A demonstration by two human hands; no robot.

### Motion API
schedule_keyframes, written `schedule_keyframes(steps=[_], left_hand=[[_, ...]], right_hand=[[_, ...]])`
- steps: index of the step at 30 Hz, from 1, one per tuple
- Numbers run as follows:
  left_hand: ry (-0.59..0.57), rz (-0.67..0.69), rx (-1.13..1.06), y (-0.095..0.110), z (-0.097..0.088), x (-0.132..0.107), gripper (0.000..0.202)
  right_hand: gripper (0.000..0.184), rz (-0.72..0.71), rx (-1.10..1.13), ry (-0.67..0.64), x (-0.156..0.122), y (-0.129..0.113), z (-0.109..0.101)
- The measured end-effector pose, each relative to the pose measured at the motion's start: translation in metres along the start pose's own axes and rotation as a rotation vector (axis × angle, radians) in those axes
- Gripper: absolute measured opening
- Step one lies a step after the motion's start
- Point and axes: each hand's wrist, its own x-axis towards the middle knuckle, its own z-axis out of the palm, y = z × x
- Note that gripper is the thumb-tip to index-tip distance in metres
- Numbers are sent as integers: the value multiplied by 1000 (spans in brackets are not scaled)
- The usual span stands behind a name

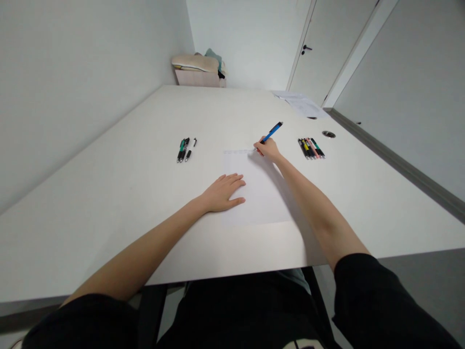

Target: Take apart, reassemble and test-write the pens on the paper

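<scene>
Left fingers (238, 184) spread flat, right fingers (258, 145) pinched

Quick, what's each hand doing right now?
Left hand: open, palm down on the paper's left edge, holding nothing.
Right hand: closed around a blue pen, near the top of the paper.

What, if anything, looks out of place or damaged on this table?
The far right papers lie askew, unevenly overlapping. The rightmost pen in the left group shows only two dark ends, as if broken; a pale barrel could be blending into the white table.
</scene>
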Motion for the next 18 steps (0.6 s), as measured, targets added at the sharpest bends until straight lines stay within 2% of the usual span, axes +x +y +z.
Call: schedule_keyframes(steps=[6, 18], left_hand=[[2, 3, 4, 0, 1, 0, 58], [-11, -10, 15, 2, -2, -1, 59]], right_hand=[[10, -30, 14, 0, 7, 9, 9], [8, -62, -67, -13, 2, 5, 21]])
